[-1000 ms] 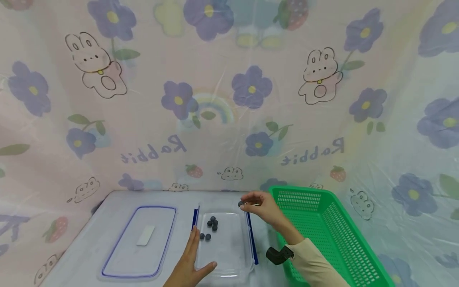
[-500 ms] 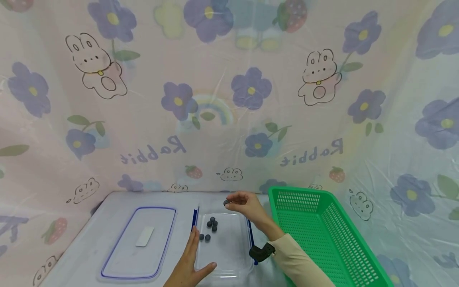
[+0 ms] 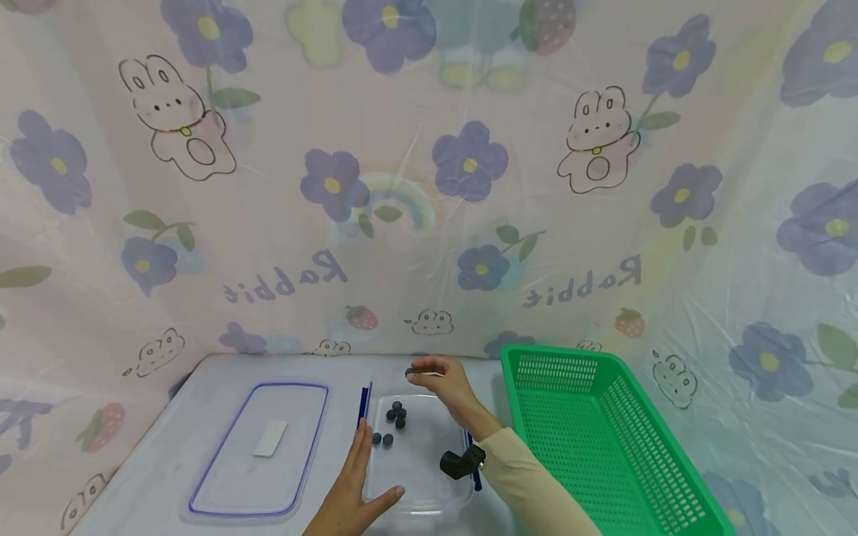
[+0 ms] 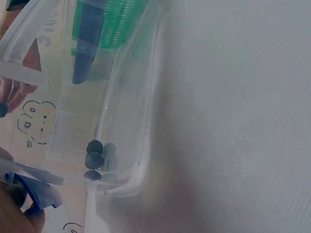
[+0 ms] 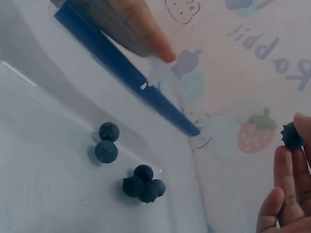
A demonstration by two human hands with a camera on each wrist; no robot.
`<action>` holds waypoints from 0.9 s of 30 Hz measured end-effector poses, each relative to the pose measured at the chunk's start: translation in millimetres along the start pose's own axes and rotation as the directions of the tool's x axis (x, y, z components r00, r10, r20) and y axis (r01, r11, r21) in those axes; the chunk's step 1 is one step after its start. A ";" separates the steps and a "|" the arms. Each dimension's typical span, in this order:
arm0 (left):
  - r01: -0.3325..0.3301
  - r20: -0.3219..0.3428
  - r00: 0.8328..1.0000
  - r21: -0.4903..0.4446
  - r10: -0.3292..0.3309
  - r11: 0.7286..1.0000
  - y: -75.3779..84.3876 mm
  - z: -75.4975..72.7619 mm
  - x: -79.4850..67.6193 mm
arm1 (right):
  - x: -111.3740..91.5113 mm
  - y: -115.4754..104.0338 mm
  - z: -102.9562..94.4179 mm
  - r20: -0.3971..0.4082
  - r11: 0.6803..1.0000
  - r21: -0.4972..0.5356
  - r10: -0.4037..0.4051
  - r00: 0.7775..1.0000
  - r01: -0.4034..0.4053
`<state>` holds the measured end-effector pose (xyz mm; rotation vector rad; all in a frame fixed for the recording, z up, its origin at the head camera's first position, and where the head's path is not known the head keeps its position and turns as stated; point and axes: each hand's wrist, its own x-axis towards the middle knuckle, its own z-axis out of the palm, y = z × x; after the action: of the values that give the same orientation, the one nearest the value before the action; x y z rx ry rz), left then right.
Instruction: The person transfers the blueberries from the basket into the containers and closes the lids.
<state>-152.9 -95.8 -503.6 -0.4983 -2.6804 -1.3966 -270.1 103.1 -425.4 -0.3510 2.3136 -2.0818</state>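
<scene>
My right hand (image 3: 445,383) pinches a blueberry (image 5: 292,136) between thumb and fingertips, above the far end of a clear plastic food container (image 3: 429,473). Several other blueberries (image 5: 144,183) lie on the container's floor toward its far left, some clustered and a pair (image 5: 107,142) a little apart. Along the container's left wall rests my left hand (image 3: 351,476), its fingers straight and its thumb spread toward the inside. Blue latch flaps (image 5: 121,68) stand out at the container's sides. In the left wrist view, the left hand is mostly cut off.
A clear lid (image 3: 231,476) with a blue seal lies left of the container, with a small white rectangle (image 3: 271,438) on it. To the right stands a green perforated basket (image 3: 556,424). A patterned curtain (image 3: 402,260) hangs behind the white table (image 3: 167,447).
My right hand has moved left with the pinched blueberry, from the container's far right corner to above its far edge. The left hand and the loose blueberries have stayed in place.
</scene>
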 end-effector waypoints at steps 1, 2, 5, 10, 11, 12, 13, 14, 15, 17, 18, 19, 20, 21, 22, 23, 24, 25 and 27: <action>0.000 0.000 1.000 0.000 0.000 1.000 0.1 -0.3 0.3 | 1.9 2.1 1.1 -0.011 1.000 0.002 0.003 1.000 -0.003; 0.001 0.001 1.000 0.001 -0.001 1.000 0.1 -0.6 0.5 | 3.6 4.1 2.1 -0.023 1.000 0.002 0.006 1.000 -0.006; 0.006 0.008 1.000 0.000 -0.006 1.000 -0.2 -1.3 1.1 | 8.8 10.7 4.8 -0.052 1.000 -0.002 0.014 0.999 -0.014; 0.006 0.014 1.000 -0.007 -0.006 1.000 -0.6 -2.0 1.3 | 15.4 21.7 9.7 -0.108 0.999 -0.023 0.040 0.993 -0.042; 0.004 0.013 1.000 -0.007 -0.004 1.000 -0.7 -2.1 1.3 | 16.2 23.5 10.6 -0.118 0.999 -0.028 0.043 0.992 -0.047; 0.000 0.012 1.000 -0.008 0.000 1.000 -0.8 -2.1 1.2 | 17.4 25.3 11.7 -0.127 0.998 -0.028 0.050 0.991 -0.054; -0.004 0.010 1.000 -0.008 0.004 1.000 -0.9 -2.0 1.1 | 18.4 27.1 12.7 -0.133 0.998 -0.033 0.053 0.990 -0.057; -0.009 0.007 1.000 -0.006 0.009 1.000 -1.0 -1.9 1.1 | 19.2 28.7 13.6 -0.137 0.997 -0.040 0.056 0.989 -0.062; -0.017 0.002 1.000 -0.005 0.017 1.000 -1.3 -1.5 0.8 | 20.0 30.0 14.3 -0.139 0.997 -0.043 0.064 0.988 -0.070; -0.030 -0.005 1.000 -0.004 0.030 1.000 -1.6 -0.9 0.3 | 21.0 32.1 15.1 -0.138 0.996 -0.048 0.070 0.988 -0.077; -0.035 -0.008 0.999 -0.004 0.035 0.999 -1.7 -0.7 0.1 | 21.3 32.8 15.5 -0.142 0.995 -0.053 0.075 0.987 -0.084; -0.038 -0.009 0.999 -0.004 0.038 0.999 -1.8 -0.4 -0.2 | 21.7 33.6 15.8 -0.146 0.994 -0.060 0.079 0.986 -0.089; -0.041 -0.010 0.999 -0.003 0.041 0.999 -1.9 -0.1 -0.4 | 21.8 34.3 16.0 -0.152 0.993 -0.066 0.086 0.985 -0.097; -0.044 -0.011 0.999 -0.003 0.044 0.999 -2.0 0.1 -0.6 | 21.9 34.8 16.4 -0.157 0.992 -0.072 0.091 0.983 -0.104; -0.043 -0.010 0.999 -0.004 0.043 0.999 -2.1 0.1 -0.6 | 22.0 35.3 16.9 -0.163 0.990 -0.076 0.102 0.981 -0.115; -0.044 -0.010 0.999 -0.004 0.044 0.999 -2.1 0.1 -0.6 | 22.3 36.2 17.4 -0.169 0.989 -0.081 0.109 0.980 -0.124; -0.046 -0.010 0.999 -0.005 0.046 0.999 -2.2 0.3 -0.6 | 22.6 36.8 18.0 -0.172 0.987 -0.087 0.115 0.978 -0.132; -0.049 -0.011 0.999 -0.006 0.049 0.999 -2.4 0.4 -0.7 | 23.1 37.5 18.7 -0.176 0.986 -0.088 0.126 0.976 -0.143; -0.061 -0.016 0.998 -0.006 0.061 0.998 -2.9 0.6 -0.5 | 23.9 38.7 20.1 -0.184 0.981 -0.102 0.142 0.973 -0.163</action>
<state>-153.4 -97.0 -506.3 -0.5623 -2.6256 -1.3874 -296.4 82.8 -462.4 0.0129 2.4757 -1.9851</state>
